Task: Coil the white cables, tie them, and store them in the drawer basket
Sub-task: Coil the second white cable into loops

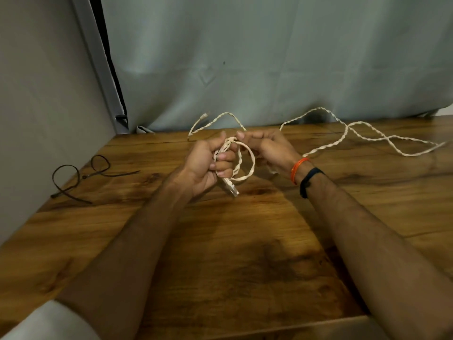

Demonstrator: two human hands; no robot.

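- Coiling step in hand, judged early: one small loop formed, most of the white twisted cable point(353, 133) lies uncoiled on the wooden surface point(220, 241).
- Left hand point(208, 165): fingers curled round the gathered strands, gripping them just above the clear plug connector point(230, 188), which hangs below the fist.
- Right hand point(267, 146): fingers curled, pinching the cable at the top of the loop, close beside the left thumb.
- Loop point(245, 163) hangs between the two hands, roughly round, above the surface.
- Free length runs from the right hand out to the right in loose crossing waves; a second short stretch arcs behind the hands toward the grey cloth backdrop point(269, 57), ending in another small connector point(204, 116).
- Cable: thin, cream-white, two strands twisted like rope; looks springy, holds kinks, likely to unwind if grip loosens.
- Black zip ties point(81, 174), thin and looped, lie well apart at left on the surface, untouched.
- Surface: dark wood-grain finish, smooth, slight sheen.
- Drawer basket: not in view.
- Next move, as judged: right hand draws in more slack and lays a matching loop into the left grip; loops need equal size and the twist kept flat.
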